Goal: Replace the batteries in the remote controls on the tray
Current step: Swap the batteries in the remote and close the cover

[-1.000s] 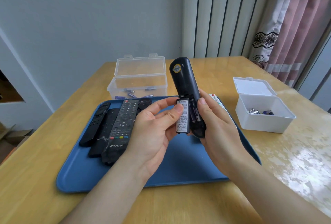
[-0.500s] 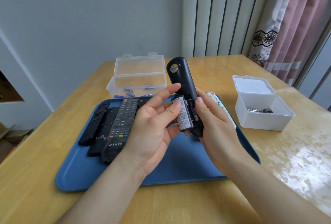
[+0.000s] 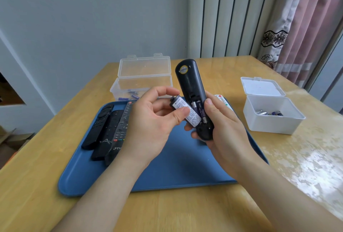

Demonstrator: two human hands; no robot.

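Observation:
My right hand (image 3: pixel 224 128) grips a black remote (image 3: pixel 191 87) upright, back side facing me, above the blue tray (image 3: pixel 178 166). Its battery bay is uncovered and two purple batteries (image 3: pixel 199 112) sit inside. My left hand (image 3: pixel 152 124) pinches the loose battery cover (image 3: pixel 186 114), which bears a white label, just left of the bay. Three black remotes (image 3: pixel 111 129) lie side by side at the tray's left. A white remote (image 3: pixel 223 102) peeks out behind my right hand.
A clear plastic box (image 3: pixel 143 81) with its lid up holds several purple batteries behind the tray. A white box (image 3: pixel 269 113), lid open, holds several batteries on the right. The wooden table (image 3: pixel 185 211) ends at a wall and curtain.
My left hand has pulled the battery cover off the remote and moved it leftward, exposing the two batteries. The remote has tilted slightly in my right hand.

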